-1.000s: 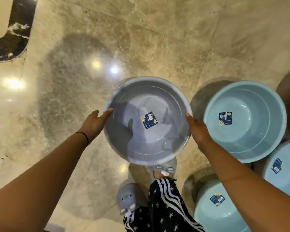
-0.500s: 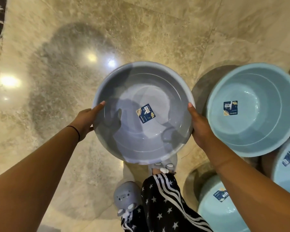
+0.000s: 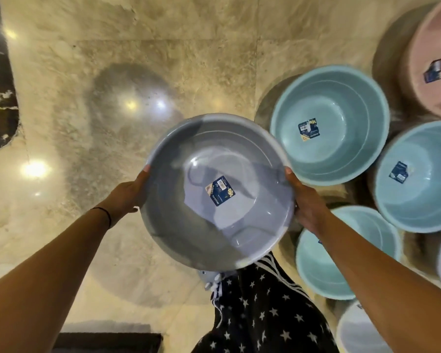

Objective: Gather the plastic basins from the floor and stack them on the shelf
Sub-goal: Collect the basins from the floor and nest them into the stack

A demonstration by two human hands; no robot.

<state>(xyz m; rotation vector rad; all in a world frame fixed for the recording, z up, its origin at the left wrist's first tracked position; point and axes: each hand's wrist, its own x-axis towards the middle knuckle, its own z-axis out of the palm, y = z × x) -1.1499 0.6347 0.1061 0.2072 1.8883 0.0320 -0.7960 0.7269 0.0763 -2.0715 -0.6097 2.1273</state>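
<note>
1. Holding the grey basin [image 3: 239, 220] up over the floor [image 3: 138, 59], the left hand [image 3: 127, 197] and right hand [image 3: 306, 202] clamp opposite rim edges, thumbs hooked over.
2. It looks like light, stiff, glossy plastic, probably slick. The rolled rim is the safe hold.
3. Right of it, round teal basins [image 3: 329, 149] and a pink basin [image 3: 430, 47] sit on polished marble.

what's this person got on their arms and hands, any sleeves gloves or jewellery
Both forearms are bare, with no sleeves in view, and neither the left hand nor the right hand wears a glove. A thin black band circles the left wrist. No watch or ring shows on the right wrist or hand.
</note>
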